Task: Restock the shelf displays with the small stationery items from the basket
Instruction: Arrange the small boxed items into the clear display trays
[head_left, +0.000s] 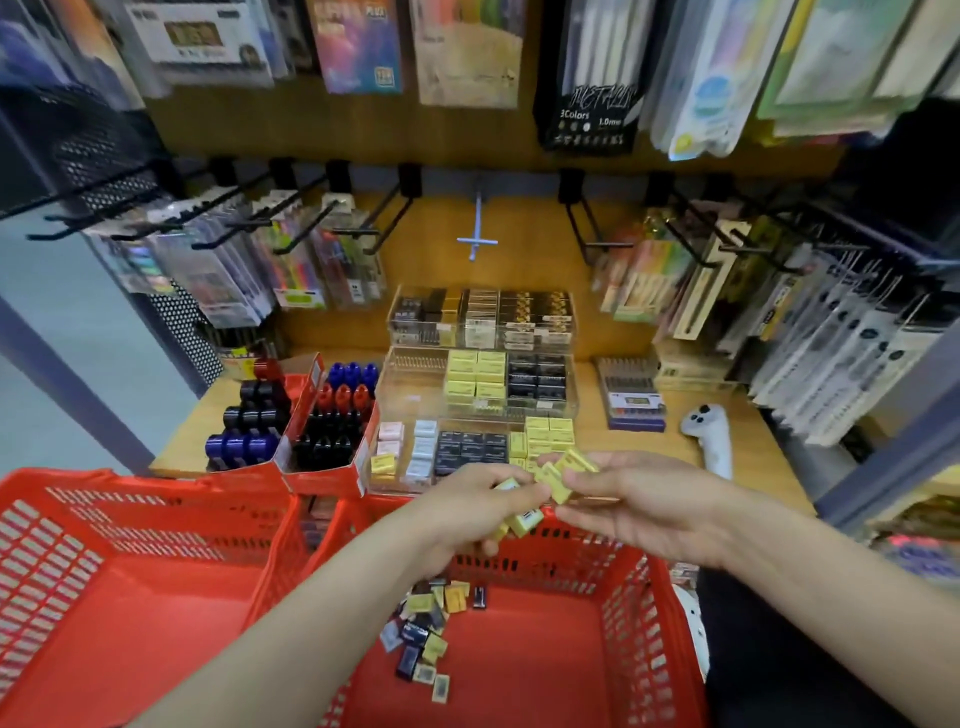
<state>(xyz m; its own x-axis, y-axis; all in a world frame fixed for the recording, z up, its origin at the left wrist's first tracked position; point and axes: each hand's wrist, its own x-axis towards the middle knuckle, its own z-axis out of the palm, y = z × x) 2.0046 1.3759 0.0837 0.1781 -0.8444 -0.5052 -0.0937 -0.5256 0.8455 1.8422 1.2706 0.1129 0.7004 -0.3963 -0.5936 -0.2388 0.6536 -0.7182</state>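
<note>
My left hand (470, 512) grips several small yellow boxes (524, 521) above the far rim of the right red basket (644, 623). My right hand (639, 501) pinches more of these yellow boxes (563, 470) just in front of the clear tiered display (415, 405) on the shelf. The two hands meet at the boxes. Loose yellow, dark and grey small boxes (428, 631) lie on the basket floor. The display's front tier holds pink, white, dark and yellow boxes in rows.
A second red basket (104, 597) sits to the left. Red cartons of blue, red and black ink bottles (311, 415) stand left of the display. A white controller (709, 434) and a pen box (631, 395) lie right of it. Packs hang from hooks (322, 218) above.
</note>
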